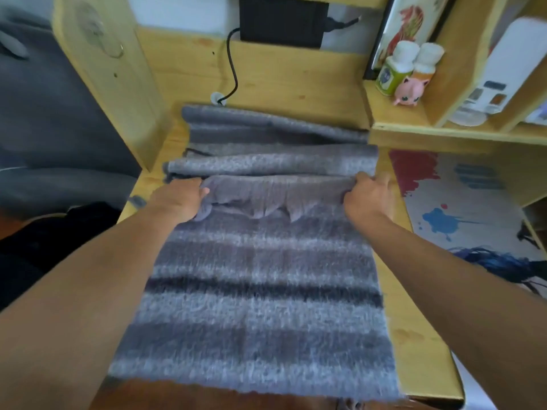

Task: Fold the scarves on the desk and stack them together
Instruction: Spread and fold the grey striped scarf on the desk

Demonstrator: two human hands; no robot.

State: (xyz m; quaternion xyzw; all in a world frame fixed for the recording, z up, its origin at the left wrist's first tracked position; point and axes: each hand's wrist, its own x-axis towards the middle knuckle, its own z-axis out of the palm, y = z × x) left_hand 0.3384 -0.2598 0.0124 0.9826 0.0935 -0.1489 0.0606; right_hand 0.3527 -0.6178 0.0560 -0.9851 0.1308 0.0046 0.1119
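A grey striped scarf [260, 291] of fuzzy knit is laid lengthwise down the middle of the wooden desk [414, 335], its near end hanging just over the desk's front edge. Bands of pale grey, mid grey and near-black are seen running across its width. At the far end of the scarf, the fabric is gathered into several loose folds that reach towards the desk's back panel.

A thinner, smoother edge of the scarf is pinched at its left corner by the left hand [177, 199], whose fingers are curled round the cloth. The right corner of that same edge is gripped by the right hand [367, 196], fingers likewise curled into the fabric. Between the two hands the edge is held stretched across the scarf's width and slightly raised.

Behind the scarf, a black cable [232, 66] is led down the back panel to a hole in the desk. To the right of the scarf, a paint-splattered mat [461, 202] is spread on the desk. On a shelf beyond the scarf's far right corner, two bottles [408, 69] and a pink figurine [410, 90] are kept. A dark seat [44, 128] is seen to the left of the scarf.
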